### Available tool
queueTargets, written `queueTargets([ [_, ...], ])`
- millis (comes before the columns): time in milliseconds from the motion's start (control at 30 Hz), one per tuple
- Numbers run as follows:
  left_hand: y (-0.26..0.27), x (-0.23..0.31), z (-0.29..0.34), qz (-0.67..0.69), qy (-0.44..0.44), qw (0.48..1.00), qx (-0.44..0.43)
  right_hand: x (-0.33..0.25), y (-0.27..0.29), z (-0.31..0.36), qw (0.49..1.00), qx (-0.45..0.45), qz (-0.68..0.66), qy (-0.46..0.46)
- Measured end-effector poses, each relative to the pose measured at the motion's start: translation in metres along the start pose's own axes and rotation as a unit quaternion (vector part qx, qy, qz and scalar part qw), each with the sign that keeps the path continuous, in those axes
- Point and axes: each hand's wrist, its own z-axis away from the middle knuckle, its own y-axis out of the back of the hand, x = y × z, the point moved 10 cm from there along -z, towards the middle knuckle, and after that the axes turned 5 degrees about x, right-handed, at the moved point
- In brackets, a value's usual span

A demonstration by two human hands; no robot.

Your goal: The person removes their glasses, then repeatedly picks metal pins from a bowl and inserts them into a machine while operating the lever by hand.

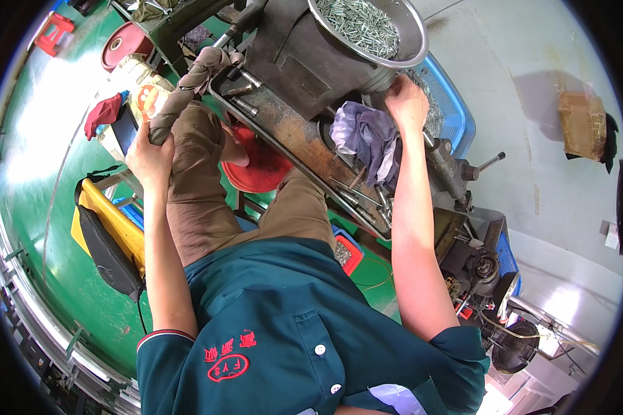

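Observation:
My left hand (149, 159) is wrapped round the end of a long lever (199, 72) bound in brown cloth, which slants up to the machine. My right hand (406, 104) reaches in beside the machine's dark metal housing (318, 62), just below the rim of a steel bowl (414, 52). Its fingers are curled, and whatever they hold is hidden. Small screw-like metal pins (360, 26) fill the bowl. Next to my right wrist lies a crumpled purple-grey rag (368, 135) on the machine's tray.
Loose tools (356, 197) lie on the rusty tray (284, 128). Behind my right hand stands a blue plastic basket (457, 114) holding small metal parts. A red stool (256, 166) is under the tray, a yellow chair back (107, 221) to the left. A crank handle (490, 162) juts out at right.

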Motion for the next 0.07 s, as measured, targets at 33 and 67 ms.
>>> queueTargets([
  [33, -0.0003, -0.0007, 0.0, -0.002, 0.003, 1.0, -0.001, 0.0002, 0.0005, 0.0, 1.0, 0.001, 0.0, -0.002],
  [67, -0.0004, -0.0008, 0.0, -0.003, 0.002, 1.0, -0.002, 0.0005, 0.0004, 0.0001, 1.0, 0.003, -0.001, -0.005],
])
